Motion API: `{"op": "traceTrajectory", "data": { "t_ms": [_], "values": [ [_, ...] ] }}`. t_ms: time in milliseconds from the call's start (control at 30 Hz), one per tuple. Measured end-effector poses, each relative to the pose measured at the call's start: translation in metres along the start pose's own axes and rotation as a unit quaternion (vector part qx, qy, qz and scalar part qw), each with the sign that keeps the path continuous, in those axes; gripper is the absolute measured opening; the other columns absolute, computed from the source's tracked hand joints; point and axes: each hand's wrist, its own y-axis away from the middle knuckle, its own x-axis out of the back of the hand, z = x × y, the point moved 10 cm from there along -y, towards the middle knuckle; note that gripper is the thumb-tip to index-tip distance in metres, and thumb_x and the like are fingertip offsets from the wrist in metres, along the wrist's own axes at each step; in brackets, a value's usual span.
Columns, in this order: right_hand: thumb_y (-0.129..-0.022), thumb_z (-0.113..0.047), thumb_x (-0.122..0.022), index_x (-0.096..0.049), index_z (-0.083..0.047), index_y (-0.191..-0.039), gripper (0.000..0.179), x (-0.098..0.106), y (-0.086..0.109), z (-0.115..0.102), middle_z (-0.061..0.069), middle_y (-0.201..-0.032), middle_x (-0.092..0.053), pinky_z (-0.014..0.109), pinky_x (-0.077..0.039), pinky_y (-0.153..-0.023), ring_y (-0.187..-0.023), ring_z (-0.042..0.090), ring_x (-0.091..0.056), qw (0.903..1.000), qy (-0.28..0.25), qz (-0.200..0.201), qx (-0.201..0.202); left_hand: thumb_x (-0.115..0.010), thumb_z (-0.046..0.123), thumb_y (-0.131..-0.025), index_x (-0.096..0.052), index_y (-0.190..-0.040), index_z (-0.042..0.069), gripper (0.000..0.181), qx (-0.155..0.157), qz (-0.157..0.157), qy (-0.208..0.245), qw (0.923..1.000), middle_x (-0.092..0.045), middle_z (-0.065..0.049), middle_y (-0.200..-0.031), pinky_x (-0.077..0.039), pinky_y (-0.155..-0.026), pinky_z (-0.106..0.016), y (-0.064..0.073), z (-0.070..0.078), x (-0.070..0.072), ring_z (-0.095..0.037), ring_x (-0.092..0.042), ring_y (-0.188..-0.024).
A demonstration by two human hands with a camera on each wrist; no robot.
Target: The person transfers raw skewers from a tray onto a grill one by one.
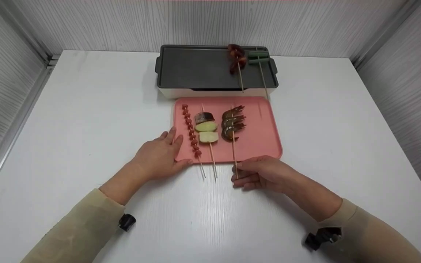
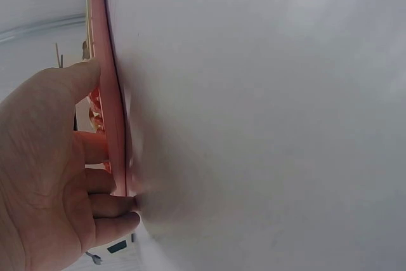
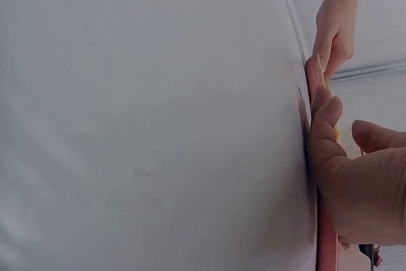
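Note:
My left hand point(image 1: 160, 155) rests on the front left corner of the pink tray point(image 1: 261, 146), fingers spread along its edge. Beside it lies a skewer of small red pieces point(image 1: 191, 129). In the middle is a skewer with a dark-skinned piece and pale slices point(image 1: 207, 128). The shrimp skewer point(image 1: 232, 122) lies to the right, its stick reaching over the tray's front edge. There my right hand point(image 1: 265, 174) holds the stick's end, thumb above and curled fingers beneath. In the right wrist view its fingers point(image 3: 327, 115) are close to the tray's rim.
Behind the tray stands a dark grill plate point(image 1: 196, 67) on a white base. At its right end lie a skewer of reddish-brown pieces point(image 1: 236, 60) and a skewer of green pieces point(image 1: 258, 57). The white table point(image 1: 104, 91) is enclosed by pale wood-grain panels point(image 1: 115, 25).

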Motion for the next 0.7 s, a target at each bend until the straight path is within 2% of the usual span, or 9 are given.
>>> {"op": "traceTrajectory", "data": {
  "t_ms": [267,500,700],
  "values": [
    [-0.107,-0.02,-0.067,-0.068,0.008,-0.132,0.037,0.0006,0.0032,-0.0039,0.019,-0.112,-0.078,0.033,-0.064,-0.083,-0.101,0.026,-0.079,0.9999,0.012,-0.003,0.006,-0.049,0.065,-0.104,-0.043,-0.159,-0.005,0.089,0.005,-0.004,0.005,1.0,-0.029,-0.032,-0.166,-0.049,-0.109,-0.061,0.0001,0.0,0.0006,-0.051,-0.041,-0.148],
    [-0.105,-0.015,-0.068,-0.067,0.006,-0.135,0.036,0.0019,0.0057,-0.008,0.018,-0.113,-0.078,0.034,-0.064,-0.084,-0.1,0.025,-0.079,0.9999,0.012,0.008,0.004,-0.05,0.065,-0.104,-0.044,-0.158,-0.005,0.089,0.005,0.001,0.006,1.0,-0.029,-0.033,-0.166,-0.05,-0.107,-0.062,0.0009,0.0005,0.0034,-0.052,-0.041,-0.147],
    [-0.104,-0.01,-0.069,-0.066,0.006,-0.135,0.035,0.0052,0.0058,-0.0098,0.015,-0.11,-0.079,0.032,-0.063,-0.083,-0.096,0.021,-0.079,0.9997,0.014,0.017,0.015,-0.05,0.064,-0.104,-0.042,-0.159,-0.005,0.088,0.007,-0.008,0.008,0.9999,-0.028,-0.033,-0.166,-0.048,-0.109,-0.061,0.0003,-0.0003,0.0011,-0.051,-0.04,-0.148]
  ]
}}
